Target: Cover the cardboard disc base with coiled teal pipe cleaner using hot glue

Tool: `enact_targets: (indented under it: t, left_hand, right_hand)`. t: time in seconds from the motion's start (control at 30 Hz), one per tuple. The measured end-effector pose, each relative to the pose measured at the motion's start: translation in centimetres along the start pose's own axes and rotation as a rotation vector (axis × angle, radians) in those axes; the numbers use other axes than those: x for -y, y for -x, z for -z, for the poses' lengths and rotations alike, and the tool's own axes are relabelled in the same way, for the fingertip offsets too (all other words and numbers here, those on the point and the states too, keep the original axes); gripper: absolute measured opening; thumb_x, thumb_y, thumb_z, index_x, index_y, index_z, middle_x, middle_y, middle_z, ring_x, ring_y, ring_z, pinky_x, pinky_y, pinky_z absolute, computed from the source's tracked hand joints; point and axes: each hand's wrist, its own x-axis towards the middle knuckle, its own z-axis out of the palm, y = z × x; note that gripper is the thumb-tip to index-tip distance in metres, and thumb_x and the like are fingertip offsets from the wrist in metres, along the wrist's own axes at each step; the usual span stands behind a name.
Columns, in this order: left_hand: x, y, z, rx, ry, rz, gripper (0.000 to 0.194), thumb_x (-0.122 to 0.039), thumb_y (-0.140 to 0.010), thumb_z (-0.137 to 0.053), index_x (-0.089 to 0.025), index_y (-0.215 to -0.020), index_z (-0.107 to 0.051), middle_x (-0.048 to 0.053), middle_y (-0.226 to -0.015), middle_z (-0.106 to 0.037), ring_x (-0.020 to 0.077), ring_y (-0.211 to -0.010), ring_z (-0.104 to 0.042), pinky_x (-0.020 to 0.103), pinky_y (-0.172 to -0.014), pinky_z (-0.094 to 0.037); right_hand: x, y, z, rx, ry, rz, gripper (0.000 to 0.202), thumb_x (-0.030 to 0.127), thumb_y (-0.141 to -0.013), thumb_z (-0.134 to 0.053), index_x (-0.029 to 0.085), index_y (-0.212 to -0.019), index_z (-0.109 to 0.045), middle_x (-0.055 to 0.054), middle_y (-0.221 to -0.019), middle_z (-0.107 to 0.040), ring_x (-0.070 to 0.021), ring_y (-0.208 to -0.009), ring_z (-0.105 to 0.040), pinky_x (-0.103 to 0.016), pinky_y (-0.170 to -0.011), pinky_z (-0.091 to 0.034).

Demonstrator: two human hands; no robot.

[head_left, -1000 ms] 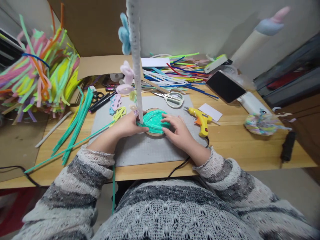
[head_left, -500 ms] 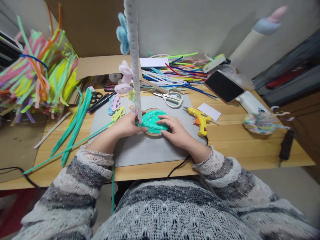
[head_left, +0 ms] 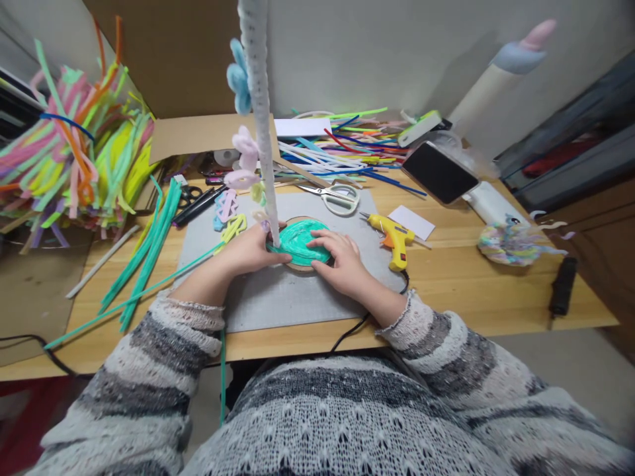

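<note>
A round base covered in coiled green pipe cleaner [head_left: 301,242] lies on the grey mat [head_left: 297,301]. From its left side rises a tall white fuzzy post [head_left: 261,112], carrying a blue flower shape [head_left: 239,77] and a pink one [head_left: 247,147]. My left hand [head_left: 252,250] is closed around the base's left edge at the foot of the post, its thumb on the green coil; part of its fingers is hidden behind the post. My right hand [head_left: 342,260] rests with bent, parted fingers on the right side of the coil, touching it.
Scissors [head_left: 340,197] lie behind the base and a yellow glue gun [head_left: 395,239] to its right. Loose green pipe cleaners [head_left: 143,248] and a large colourful bundle [head_left: 74,145] are at left. A phone [head_left: 440,172] and a pastel ring [head_left: 508,244] sit at right.
The whole view has shifted slightly. The right hand's fingers have moved a little to the left over the coil; the left hand keeps its place at the post's foot.
</note>
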Motion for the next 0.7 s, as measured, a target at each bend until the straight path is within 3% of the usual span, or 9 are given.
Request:
enact_targets:
  t: [0.2,0.37,0.47,0.57,0.63,0.7]
  left_hand:
    - [0.1,0.1,-0.1,-0.012,-0.016,-0.003,0.076,-0.053,-0.070,-0.071,-0.019,-0.135,-0.049,0.010,-0.125,-0.062,0.0283,-0.109,-0.061,0.038,-0.094,-0.047]
    - [0.4,0.4,-0.6,-0.100,-0.080,-0.040,0.076,-0.053,-0.072,-0.070,-0.018,-0.136,-0.049,0.013,-0.137,-0.053,0.0329,-0.122,-0.053,0.041,-0.102,-0.043]
    - [0.6,0.4,-0.9,-0.122,-0.102,-0.077,0.073,-0.052,-0.073,-0.070,-0.021,-0.136,-0.051,0.011,-0.139,-0.051,0.0329,-0.126,-0.050,0.041,-0.105,-0.040]
    - [0.5,0.3,-0.9,-0.092,-0.093,-0.108,0.066,-0.049,-0.075,-0.069,-0.021,-0.133,-0.053,0.010,-0.133,-0.056,0.0309,-0.120,-0.054,0.042,-0.104,-0.042]
    - [0.3,0.3,-0.9,-0.106,-0.092,-0.082,0.062,-0.048,-0.075,-0.069,-0.018,-0.128,-0.057,0.011,-0.121,-0.061,0.0303,-0.112,-0.058,0.043,-0.100,-0.044]
    - [0.0,0.4,-1.1,-0.152,-0.100,-0.014,0.056,-0.048,-0.075,-0.069,-0.015,-0.120,-0.060,0.011,-0.109,-0.064,0.0298,-0.104,-0.060,0.044,-0.096,-0.045]
  right_hand:
    - [-0.1,0.1,0.0,-0.008,-0.073,0.058,0.025,0.030,-0.083,-0.059,0.024,-0.107,-0.062,-0.010,-0.135,-0.058,-0.0290,-0.128,-0.049,-0.057,-0.109,-0.030]
    - [0.0,0.7,1.1,-0.263,-0.196,0.000,0.029,0.042,-0.093,-0.046,0.020,-0.109,-0.055,-0.016,-0.124,-0.055,-0.0245,-0.109,-0.057,-0.042,-0.091,-0.048]
    - [0.3,1.2,1.9,-0.160,-0.151,-0.101,0.036,0.050,-0.094,-0.043,0.019,-0.111,-0.048,-0.011,-0.100,-0.060,-0.0221,-0.084,-0.060,-0.041,-0.079,-0.050]
    - [0.2,1.3,2.3,-0.016,-0.285,-0.204,0.042,0.057,-0.093,-0.040,0.021,-0.114,-0.041,-0.003,-0.077,-0.060,-0.0189,-0.066,-0.059,-0.036,-0.064,-0.051]
    - [-0.1,1.1,2.2,-0.017,-0.441,-0.262,0.045,0.063,-0.090,-0.042,0.023,-0.113,-0.039,-0.001,-0.077,-0.060,-0.0180,-0.064,-0.060,-0.034,-0.058,-0.051]
    - [-0.5,0.7,1.9,-0.047,-0.583,-0.308,0.048,0.067,-0.086,-0.046,0.025,-0.108,-0.040,-0.004,-0.086,-0.062,-0.0191,-0.075,-0.063,-0.034,-0.060,-0.054]
